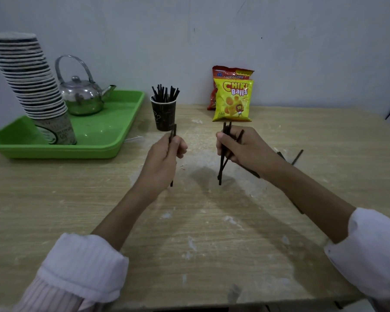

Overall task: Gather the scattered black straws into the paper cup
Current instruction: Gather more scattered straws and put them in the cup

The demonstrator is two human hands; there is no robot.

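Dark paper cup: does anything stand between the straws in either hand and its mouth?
Nothing visible does. The left hand holds its black straws just in front of the dark paper cup; the right hand holds its bundle to the cup's right. Only the standing straws inside the cup crowd its mouth.

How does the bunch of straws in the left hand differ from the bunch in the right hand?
The left-hand straws are few, pressed together and nearly upright in the left hand; the right-hand straws are more, splayed and crossing in the right hand. The left-hand straws sit nearer the paper cup. Both bunches are black and not yet in the cup.
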